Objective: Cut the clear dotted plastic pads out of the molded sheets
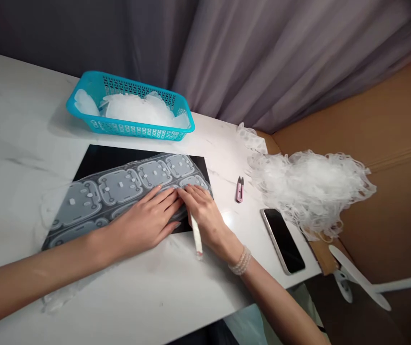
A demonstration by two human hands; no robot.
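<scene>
A translucent silicone-like sheet (119,185) with rows of rounded rectangular shapes lies on a black mat (99,157). My left hand (144,218) rests flat on this sheet, fingers stretched out. Close beside its fingertips, my right hand (205,211) is closed around a slim white stick-like tool (196,237) whose rear end points toward me. The tool's working tip is hidden under my fingers, which press at the sheet's right part. Thin clear scraps (59,298) stick out below my left forearm.
Behind the mat stands a blue basket (133,128) holding white translucent pieces (136,109). To the right lie pink thread snips (240,189), a phone (284,239) and a big heap of stringy white scraps (309,184). A small perforated piece (252,138) lies near the curtain.
</scene>
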